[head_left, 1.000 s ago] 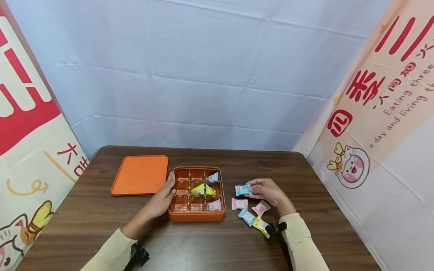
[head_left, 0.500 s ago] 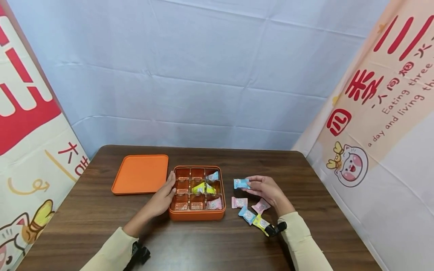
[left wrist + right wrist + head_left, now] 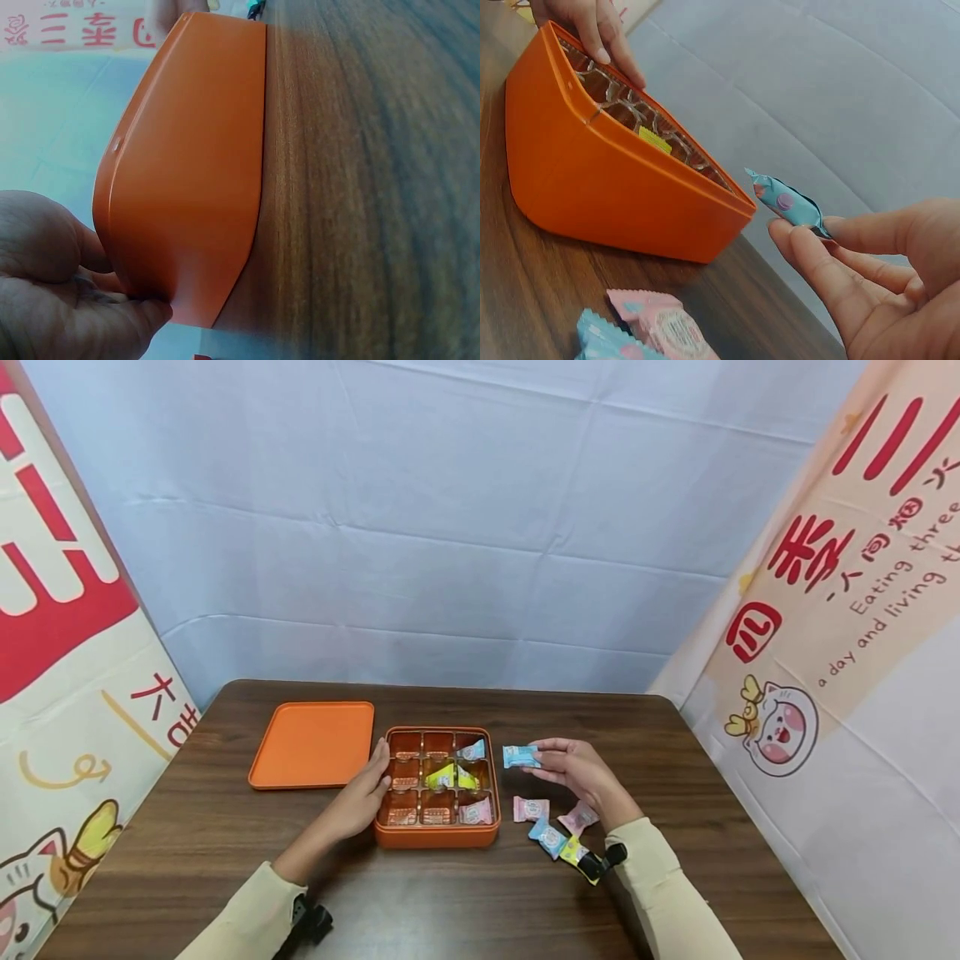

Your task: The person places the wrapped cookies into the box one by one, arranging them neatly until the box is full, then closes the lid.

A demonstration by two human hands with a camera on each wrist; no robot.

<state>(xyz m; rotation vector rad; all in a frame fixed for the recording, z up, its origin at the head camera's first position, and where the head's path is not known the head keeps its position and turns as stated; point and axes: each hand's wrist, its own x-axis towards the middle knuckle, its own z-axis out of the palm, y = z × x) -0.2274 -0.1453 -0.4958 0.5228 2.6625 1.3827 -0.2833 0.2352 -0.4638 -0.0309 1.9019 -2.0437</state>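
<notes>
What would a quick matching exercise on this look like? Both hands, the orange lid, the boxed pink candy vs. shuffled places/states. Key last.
Things
1. Left hand
2. Orange lid
3. Pink candy in the box
4. Right hand

Places/states
A. Pinching a blue candy
B. Row nearest the person, right-hand compartment
C. Touching the box's left side
D. Flat on the table

Pairs: 1-C; 2-D; 3-B; 4-A

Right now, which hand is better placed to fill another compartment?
Probably the right hand: it pinches a blue candy beside the orange box, while the left hand touches the box's left side.
</notes>
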